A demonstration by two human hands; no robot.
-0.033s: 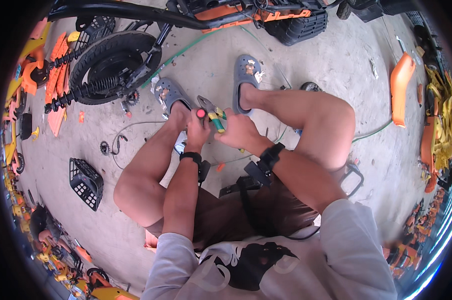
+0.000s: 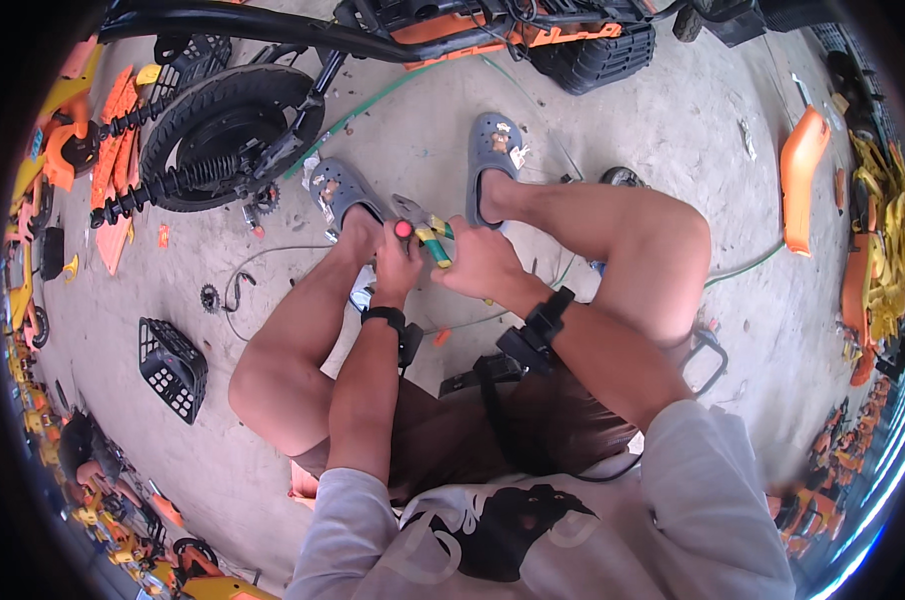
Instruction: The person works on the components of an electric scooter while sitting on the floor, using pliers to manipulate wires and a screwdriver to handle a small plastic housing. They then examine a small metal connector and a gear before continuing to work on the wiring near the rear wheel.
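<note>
Pliers with green-and-yellow handles (image 2: pixel 432 247) sit in the right grip (image 2: pixel 481 262), its fingers closed on the handles, the metal nose angled out just ahead of the left grip (image 2: pixel 399 263). That left grip is curled around a red-ended item (image 2: pixel 403 229), mostly hidden, while gray clogs (image 2: pixel 494 148) flank the space beyond both grips and a black wheel (image 2: pixel 228 135) lies farther out to their left.

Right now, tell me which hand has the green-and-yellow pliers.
The right hand, closed on the pliers; the left hand holds a red-ended object instead.
</note>
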